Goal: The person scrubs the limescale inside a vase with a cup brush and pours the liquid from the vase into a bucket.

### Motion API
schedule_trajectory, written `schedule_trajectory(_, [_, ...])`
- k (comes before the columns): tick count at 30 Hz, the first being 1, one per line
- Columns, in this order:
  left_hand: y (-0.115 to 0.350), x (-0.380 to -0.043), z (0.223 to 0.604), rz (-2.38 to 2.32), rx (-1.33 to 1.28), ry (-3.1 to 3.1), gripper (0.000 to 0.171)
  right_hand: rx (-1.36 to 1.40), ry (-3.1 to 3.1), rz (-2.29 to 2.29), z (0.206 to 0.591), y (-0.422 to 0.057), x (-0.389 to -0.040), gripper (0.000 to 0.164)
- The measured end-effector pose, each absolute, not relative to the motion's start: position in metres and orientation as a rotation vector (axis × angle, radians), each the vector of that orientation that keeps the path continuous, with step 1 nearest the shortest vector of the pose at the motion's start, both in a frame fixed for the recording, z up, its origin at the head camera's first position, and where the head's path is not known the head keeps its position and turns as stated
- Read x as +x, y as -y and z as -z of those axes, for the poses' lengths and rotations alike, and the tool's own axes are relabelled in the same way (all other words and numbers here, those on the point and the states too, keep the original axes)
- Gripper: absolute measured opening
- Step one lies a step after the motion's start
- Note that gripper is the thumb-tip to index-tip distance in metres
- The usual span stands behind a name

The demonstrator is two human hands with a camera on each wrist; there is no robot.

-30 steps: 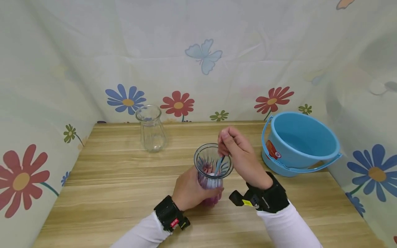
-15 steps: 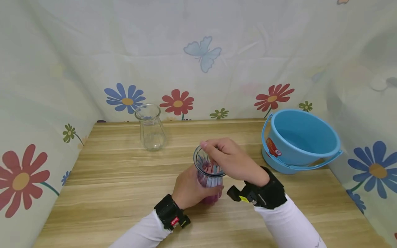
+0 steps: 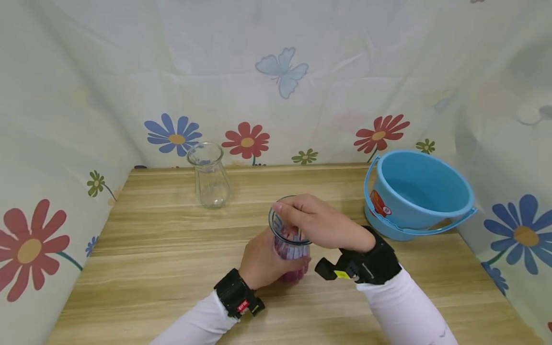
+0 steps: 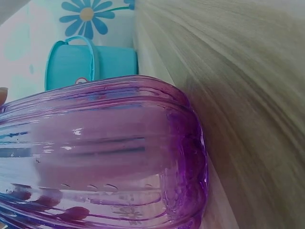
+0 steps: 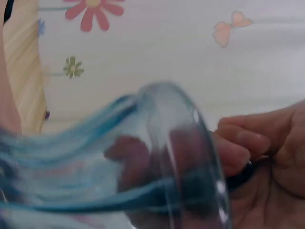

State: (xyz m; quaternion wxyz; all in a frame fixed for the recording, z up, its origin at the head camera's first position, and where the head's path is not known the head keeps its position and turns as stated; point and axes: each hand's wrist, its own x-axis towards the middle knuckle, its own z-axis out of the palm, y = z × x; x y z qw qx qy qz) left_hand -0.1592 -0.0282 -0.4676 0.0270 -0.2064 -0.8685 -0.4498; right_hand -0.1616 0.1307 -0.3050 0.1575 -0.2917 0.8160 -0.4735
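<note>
A ribbed glass vase (image 3: pixel 291 250), blue-tinted at the rim and purple at the base, stands tilted slightly on the wooden table. My left hand (image 3: pixel 259 262) grips its body from the left, thumb across the front. Over the mouth, my right hand (image 3: pixel 324 223) pinches a thin blue handle (image 5: pixel 242 175) that reaches down inside; some fingers dip within the rim. Through the purple wall (image 4: pixel 109 157), the left wrist view shows a broad pale mass inside. The kind of tool on the handle cannot be told.
A second, clear glass vase (image 3: pixel 212 184) stands at the back left. At the right is a light blue bucket (image 3: pixel 414 218), its handle lowered over the front. Flower-printed cloth (image 3: pixel 327 105) hangs behind and at both sides of the wooden tabletop (image 3: pixel 164 249).
My right hand has turned over and moved down and left, so its fingers now reach into the vase mouth and cover the handle. My left hand keeps its grip.
</note>
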Motion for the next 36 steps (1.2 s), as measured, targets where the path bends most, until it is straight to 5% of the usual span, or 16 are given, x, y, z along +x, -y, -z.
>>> schedule_trajectory(23, [0.029,-0.157,0.469,1.387,-0.546,2.711,0.066,-0.814,-2.222,1.88,0.308,-0.125,-0.156,0.047])
schedule_trajectory(36, [0.028,-0.16,0.469,1.34,-0.613,2.691,0.06,-0.867,-2.167,1.626,0.311,-0.124,-0.165,0.05])
